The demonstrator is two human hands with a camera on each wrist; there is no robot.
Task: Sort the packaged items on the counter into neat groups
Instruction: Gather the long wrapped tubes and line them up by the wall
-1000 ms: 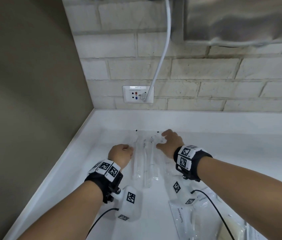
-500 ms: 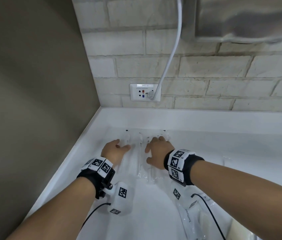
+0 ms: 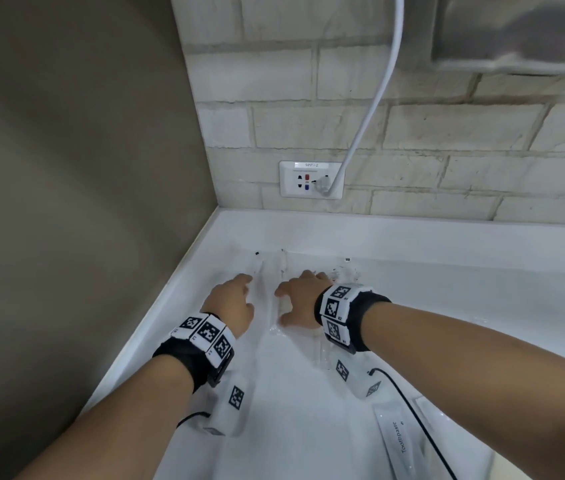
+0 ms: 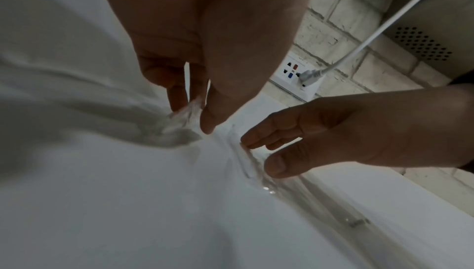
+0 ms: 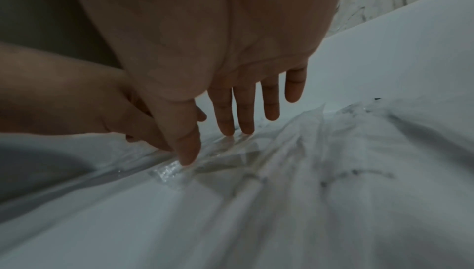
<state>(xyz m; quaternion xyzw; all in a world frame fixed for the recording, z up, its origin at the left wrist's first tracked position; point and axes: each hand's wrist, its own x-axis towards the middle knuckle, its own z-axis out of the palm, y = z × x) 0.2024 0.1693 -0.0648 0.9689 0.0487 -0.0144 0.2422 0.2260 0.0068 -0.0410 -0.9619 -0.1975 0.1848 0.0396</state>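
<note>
Several clear plastic packets (image 3: pixel 269 271) with thin white sticks inside lie side by side in the counter's back left corner. My left hand (image 3: pixel 244 284) is at their left edge. In the left wrist view my left hand (image 4: pixel 192 115) pinches a crinkled packet end (image 4: pixel 186 120) between thumb and fingers. My right hand (image 3: pixel 295 289) lies over the right packets. In the right wrist view my right hand (image 5: pixel 212 145) has straight fingers, and its fingertips (image 5: pixel 227 130) and thumb press down on the clear wrap (image 5: pixel 256 164).
A white toothpaste packet (image 3: pixel 399 441) lies at the front right, close to my right forearm. The brown side wall (image 3: pixel 83 202) bounds the counter (image 3: pixel 291 427) on the left. Behind the raised ledge (image 3: pixel 412 237) is a brick wall with a socket (image 3: pixel 310 180) and a white cable (image 3: pixel 371 109).
My right hand has come back from the packets' far ends and now lies over their middle. My left hand has reached forward onto the left packet's edge.
</note>
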